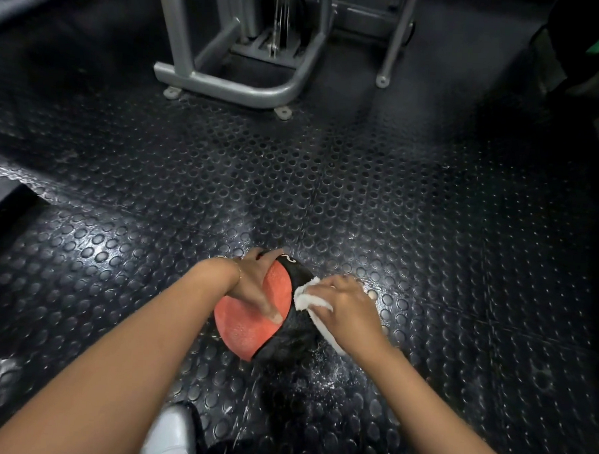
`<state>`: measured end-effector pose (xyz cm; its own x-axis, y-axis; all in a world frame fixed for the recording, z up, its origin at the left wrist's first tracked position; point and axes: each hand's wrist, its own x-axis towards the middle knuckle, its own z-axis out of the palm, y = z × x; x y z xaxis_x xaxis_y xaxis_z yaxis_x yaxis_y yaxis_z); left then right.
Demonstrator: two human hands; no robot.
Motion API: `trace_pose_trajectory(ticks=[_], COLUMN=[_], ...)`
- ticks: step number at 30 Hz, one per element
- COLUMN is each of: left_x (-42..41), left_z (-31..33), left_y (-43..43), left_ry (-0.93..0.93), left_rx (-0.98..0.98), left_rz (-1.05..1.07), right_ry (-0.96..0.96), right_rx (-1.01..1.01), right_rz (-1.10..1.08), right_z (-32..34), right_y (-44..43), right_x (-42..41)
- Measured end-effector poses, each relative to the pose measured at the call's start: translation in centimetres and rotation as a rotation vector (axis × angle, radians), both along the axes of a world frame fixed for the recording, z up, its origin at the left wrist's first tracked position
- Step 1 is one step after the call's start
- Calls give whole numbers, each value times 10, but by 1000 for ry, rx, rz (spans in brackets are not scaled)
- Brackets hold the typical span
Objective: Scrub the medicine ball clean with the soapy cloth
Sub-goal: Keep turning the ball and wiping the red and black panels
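A red and black medicine ball rests on the studded black rubber floor in the lower middle of the head view. My left hand lies across the top of the ball, thumb down on the red panel, holding it steady. A white cloth is pressed against the ball's black right side, and my right hand is shut on it. The cloth's lower end trails out under my right wrist. White soap flecks dot the floor just below the ball.
A grey metal gym machine frame stands on the floor at the far middle, with a second leg to its right. A white shoe shows at the bottom edge. A dark raised edge sits at the left.
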<state>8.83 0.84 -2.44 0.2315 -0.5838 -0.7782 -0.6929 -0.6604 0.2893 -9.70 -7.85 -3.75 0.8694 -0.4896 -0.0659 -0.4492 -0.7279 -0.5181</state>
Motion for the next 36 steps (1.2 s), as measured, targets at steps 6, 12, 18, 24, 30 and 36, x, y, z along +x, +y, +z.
trace_pose_trajectory(ticks=[6,12,18,24,30,36], left_x=[4,3,-11,-12,-16,-10], left_z=[-12,-11,-2,2,0,-2], left_y=[-4,-4,-7,-10,-5,-4], left_ry=[5,14,0,6,8,34], left_rx=[-97,-77,-95,-101,-119,-128], left_rz=[135,192,229,283,326,402], right_ry=[-32,-156,-73,-175,-151,-198], right_rx=[6,114,43,135,144,118], right_rz=[-273,-409,-474,-505,-615,-590], right_z=[-16,-21,-14,-28,-24,-31], right_y=[-10,35,6,42,18,44], right_x=[23,-3,35,-8,27,5])
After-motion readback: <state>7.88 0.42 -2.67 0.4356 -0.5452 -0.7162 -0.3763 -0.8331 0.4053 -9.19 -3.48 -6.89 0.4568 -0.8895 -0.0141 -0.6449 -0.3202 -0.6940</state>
